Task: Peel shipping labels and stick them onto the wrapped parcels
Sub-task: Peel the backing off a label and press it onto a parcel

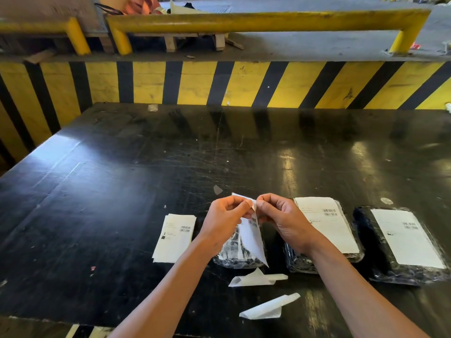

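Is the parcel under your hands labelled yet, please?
Not yet: the middle parcel shows bare wrap, and both hands hold its label above it, mid-peel.

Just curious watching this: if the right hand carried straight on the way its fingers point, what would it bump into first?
Probably the left hand: the right hand points left across the label both are pinching, fingertips nearly touching. Depth is hard to judge.

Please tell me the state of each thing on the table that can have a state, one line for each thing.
label: held up by both hands, being peeled
left hand: pinching the label's top
right hand: pinching the label's top
middle parcel: wrapped, no label seen on it
two right parcels: wrapped, labelled
label stack: lying flat, unpeeled
backing strips: discarded, curled
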A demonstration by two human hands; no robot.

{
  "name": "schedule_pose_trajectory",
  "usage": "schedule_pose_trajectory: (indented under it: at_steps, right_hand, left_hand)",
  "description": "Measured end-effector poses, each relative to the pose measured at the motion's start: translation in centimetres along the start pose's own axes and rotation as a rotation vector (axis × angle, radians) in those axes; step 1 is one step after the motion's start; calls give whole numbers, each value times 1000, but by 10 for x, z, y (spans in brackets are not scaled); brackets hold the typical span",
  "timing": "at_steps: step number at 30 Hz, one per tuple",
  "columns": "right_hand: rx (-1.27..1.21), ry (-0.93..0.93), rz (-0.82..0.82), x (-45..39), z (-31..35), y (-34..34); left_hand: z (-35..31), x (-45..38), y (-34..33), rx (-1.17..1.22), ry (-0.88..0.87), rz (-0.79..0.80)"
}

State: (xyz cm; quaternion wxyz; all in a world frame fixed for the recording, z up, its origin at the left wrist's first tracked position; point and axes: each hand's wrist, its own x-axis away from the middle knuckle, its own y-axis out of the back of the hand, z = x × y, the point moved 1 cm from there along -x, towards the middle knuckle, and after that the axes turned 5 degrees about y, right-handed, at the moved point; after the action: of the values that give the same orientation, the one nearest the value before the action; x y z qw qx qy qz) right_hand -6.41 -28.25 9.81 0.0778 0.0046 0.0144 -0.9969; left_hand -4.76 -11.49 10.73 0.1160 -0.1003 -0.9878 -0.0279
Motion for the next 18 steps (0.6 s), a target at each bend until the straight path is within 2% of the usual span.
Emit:
schedule_pose_trajectory:
  at_steps: [4,7,12,16,18]
  right_hand:
    - [-265,-67,-46,1,-2,-5]
    - [-306,-55,-56,5,-4,-10]
    - [-238,-79,-156,9,-12,-14]
    - [-396,-163,-298,9,-19,-7]
    - [-387,-161,-390,9,-21,1]
  left_hand:
    - [5,0,-1,97,74,-1]
    - [10,2,-2,83,59,-11]
    - [20,2,-3,49,81,-8]
    - [34,2,7,312,189,-45]
    - [42,1,18,363,239,-104]
